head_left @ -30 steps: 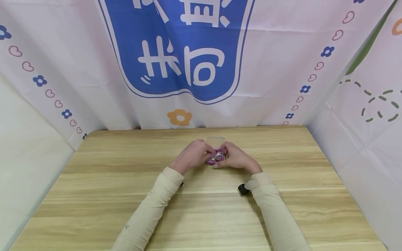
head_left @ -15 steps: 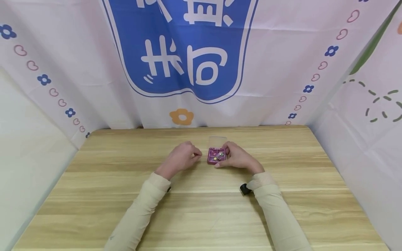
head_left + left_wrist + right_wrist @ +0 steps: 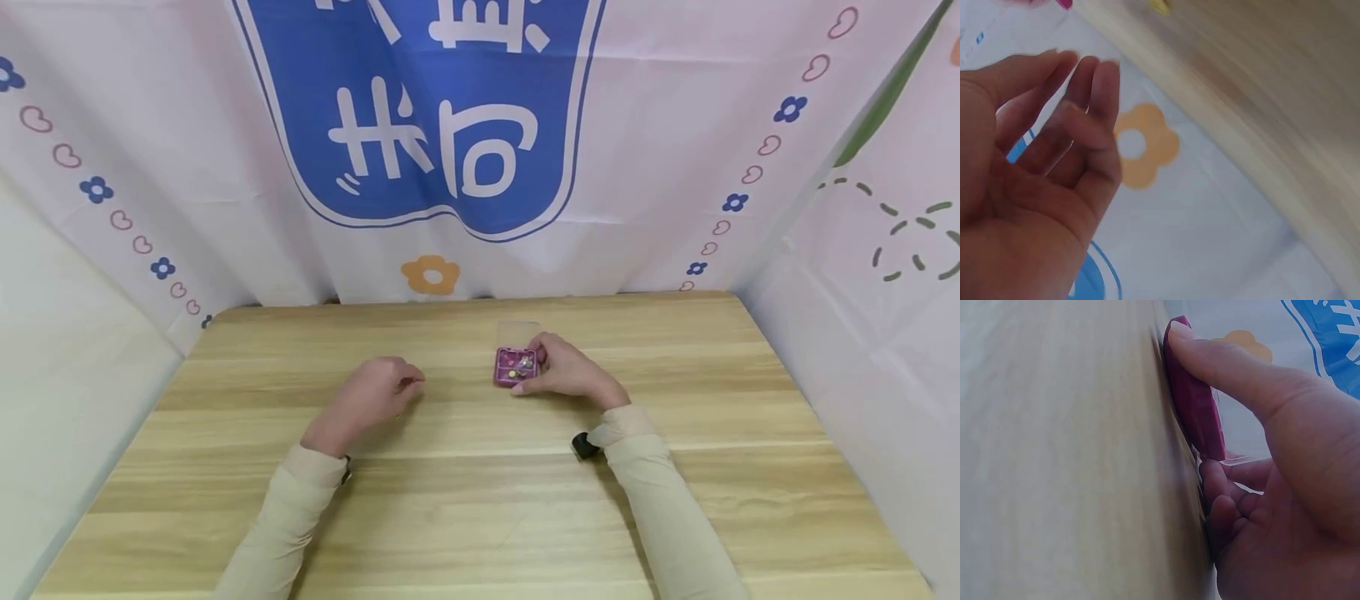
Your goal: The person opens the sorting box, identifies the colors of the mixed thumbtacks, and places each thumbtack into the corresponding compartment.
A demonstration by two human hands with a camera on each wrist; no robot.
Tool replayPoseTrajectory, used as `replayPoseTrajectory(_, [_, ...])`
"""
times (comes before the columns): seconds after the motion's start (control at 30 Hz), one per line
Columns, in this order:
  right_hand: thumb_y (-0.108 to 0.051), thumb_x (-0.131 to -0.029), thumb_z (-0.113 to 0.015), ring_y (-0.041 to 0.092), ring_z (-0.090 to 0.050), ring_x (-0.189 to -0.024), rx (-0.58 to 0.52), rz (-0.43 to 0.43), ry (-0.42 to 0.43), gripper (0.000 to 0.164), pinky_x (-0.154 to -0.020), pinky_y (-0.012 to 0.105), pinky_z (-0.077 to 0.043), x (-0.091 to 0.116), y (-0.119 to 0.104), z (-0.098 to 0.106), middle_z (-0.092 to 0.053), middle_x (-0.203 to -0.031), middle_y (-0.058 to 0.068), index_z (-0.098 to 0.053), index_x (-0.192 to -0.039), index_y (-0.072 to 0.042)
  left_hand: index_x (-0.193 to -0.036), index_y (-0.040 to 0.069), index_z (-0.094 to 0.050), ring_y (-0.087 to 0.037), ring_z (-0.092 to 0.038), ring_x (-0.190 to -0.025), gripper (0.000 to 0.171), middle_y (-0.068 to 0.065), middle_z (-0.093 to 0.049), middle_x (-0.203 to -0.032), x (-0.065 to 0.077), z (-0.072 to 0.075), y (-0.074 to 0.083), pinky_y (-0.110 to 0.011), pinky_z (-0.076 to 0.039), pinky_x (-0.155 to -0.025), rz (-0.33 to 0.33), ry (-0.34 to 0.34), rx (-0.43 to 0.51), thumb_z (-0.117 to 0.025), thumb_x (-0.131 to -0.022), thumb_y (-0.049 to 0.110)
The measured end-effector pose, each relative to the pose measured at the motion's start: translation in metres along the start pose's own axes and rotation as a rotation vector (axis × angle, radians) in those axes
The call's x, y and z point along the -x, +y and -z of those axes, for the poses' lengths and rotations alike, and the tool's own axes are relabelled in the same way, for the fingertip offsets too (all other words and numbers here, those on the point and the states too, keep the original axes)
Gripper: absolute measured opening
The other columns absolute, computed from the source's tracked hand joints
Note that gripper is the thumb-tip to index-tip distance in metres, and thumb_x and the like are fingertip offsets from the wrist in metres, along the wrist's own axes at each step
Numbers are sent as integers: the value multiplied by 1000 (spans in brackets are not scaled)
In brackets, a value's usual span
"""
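A small magenta pill box [image 3: 516,367] lies on the table with its clear lid [image 3: 517,333] swung back. Divided into compartments, it holds small coloured pieces, one of them yellow. My right hand [image 3: 566,371] grips the box from its right side, thumb on the near edge and fingers at the far corner. In the right wrist view, the thumb [image 3: 1222,362] presses along the box's side wall [image 3: 1194,400]. Well to the left of the box is my left hand [image 3: 367,396], above the table. Its fingers [image 3: 1107,94] are loosely bent with nothing visible between them.
The wooden table [image 3: 465,517] ends at a white curtain [image 3: 637,167] with a blue emblem behind it. A small yellow thing [image 3: 1160,6] shows at the left wrist view's top edge. Dark wrist cameras, such as the right one [image 3: 583,446], sit below the wrists.
My left hand has drawn out of the pill box and travelled left, away from it. The right hand keeps its hold on the box, which stays in place.
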State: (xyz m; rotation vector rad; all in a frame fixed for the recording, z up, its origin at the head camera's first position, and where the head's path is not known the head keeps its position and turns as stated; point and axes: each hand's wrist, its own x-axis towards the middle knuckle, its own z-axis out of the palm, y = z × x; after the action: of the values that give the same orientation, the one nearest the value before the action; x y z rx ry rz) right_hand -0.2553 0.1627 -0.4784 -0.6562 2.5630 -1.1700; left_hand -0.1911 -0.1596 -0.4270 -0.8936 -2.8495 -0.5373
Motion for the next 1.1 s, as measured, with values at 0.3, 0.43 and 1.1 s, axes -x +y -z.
replayPoseTrajectory(0.3, [-37,-60,-87,21,-50,-80,1,-16,8,75,-71,36,-48,6,-2,2,-54,-94,9,-47,-114,-2,-76,13,-67,-9,-51,-60,9,4,-61,-69,21,15,-12,-30,-48,-54,60,-213,134,-68,-79,4])
replayPoseTrajectory(0.43, [-38,-61,-87,21,-50,-79,6,-12,6,75,-69,35,-48,7,-2,1,-54,-95,9,-47,-114,-2,-69,15,-63,-9,-48,-59,17,4,-57,-66,24,12,-15,-28,-45,-53,65,-259,118,-66,-78,1])
replayPoseTrajectory(1.1, [-38,-61,-87,21,-49,-79,20,-10,1,75,-69,35,-47,2,-5,1,-53,-93,9,-47,-114,-3,-70,16,-59,-8,-47,-56,15,6,-54,-63,28,5,-19,-27,-45,-50,70,-180,33,-60,-73,1])
